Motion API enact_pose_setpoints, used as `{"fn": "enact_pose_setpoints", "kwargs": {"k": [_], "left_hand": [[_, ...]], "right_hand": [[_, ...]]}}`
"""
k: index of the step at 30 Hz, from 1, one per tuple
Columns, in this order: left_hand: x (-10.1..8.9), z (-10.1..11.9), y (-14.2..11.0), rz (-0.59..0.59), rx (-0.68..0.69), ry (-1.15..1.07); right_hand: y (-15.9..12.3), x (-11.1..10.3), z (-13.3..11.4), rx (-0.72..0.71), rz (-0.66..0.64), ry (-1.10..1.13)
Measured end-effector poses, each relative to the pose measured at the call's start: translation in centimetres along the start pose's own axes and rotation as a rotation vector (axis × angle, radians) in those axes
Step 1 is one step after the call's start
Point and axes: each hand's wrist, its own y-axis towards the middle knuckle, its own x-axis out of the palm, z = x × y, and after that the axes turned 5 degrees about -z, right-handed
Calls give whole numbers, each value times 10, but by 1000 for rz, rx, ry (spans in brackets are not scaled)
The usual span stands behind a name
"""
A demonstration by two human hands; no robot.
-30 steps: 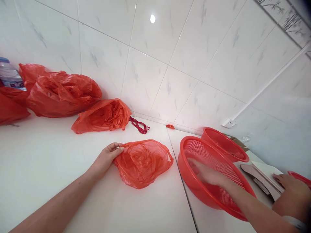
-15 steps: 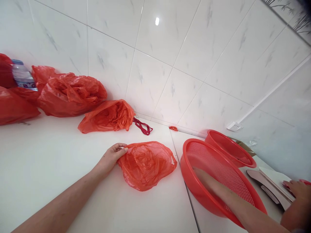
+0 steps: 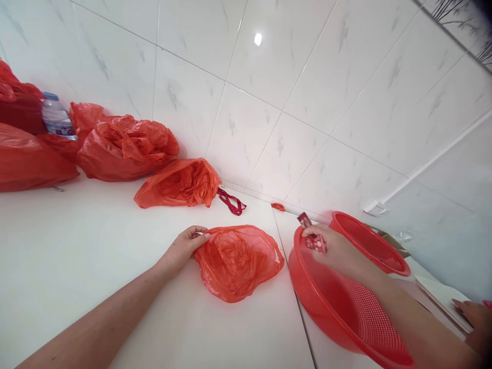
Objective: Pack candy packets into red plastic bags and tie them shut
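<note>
1. The left hand (image 3: 183, 249) rests on the white counter (image 3: 77, 241) at centre frame, its fingers pinched shut on the edge of a crumpled red plastic bag (image 3: 238, 261) that lies flat just to its right.
2. The right hand (image 3: 332, 249) hovers over the near rim of a large red colander (image 3: 346, 307) at lower right, fingers closed around a small red patterned packet (image 3: 312, 237) that sticks up from the grip.
3. A second red colander (image 3: 369, 243) sits just behind the first, touching it.
4. Further red bags (image 3: 126, 148) are heaped along the tiled wall at upper left, a water bottle (image 3: 56, 115) among them.
5. Another person's hand (image 3: 474, 315) shows at the right edge.
</note>
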Motion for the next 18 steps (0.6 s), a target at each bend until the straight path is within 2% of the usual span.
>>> {"fn": "enact_pose_setpoints", "kwargs": {"k": [2, 5, 7, 9, 11, 13, 15, 18], "left_hand": [[0, 1, -1, -7, 1, 2], [1, 2, -2, -12, 1, -2], [1, 1, -1, -5, 9, -6], [0, 0, 0, 6, 20, -11], [0, -2, 1, 9, 27, -12], [0, -2, 2, 6, 22, -12], [-1, -1, 2, -5, 14, -16], [-1, 0, 1, -10, 8, -9]], "right_hand": [[11, 10, -29, -97, -52, -10], [31, 44, -62, -275, -186, -44], [43, 65, -73, -337, -238, -82], [50, 75, -77, -334, -265, -97], [50, 70, -73, -269, -228, -76], [44, 55, -59, -163, -112, -45], [32, 40, -36, -31, 12, -57], [11, 29, 7, 144, 50, -131]]}}
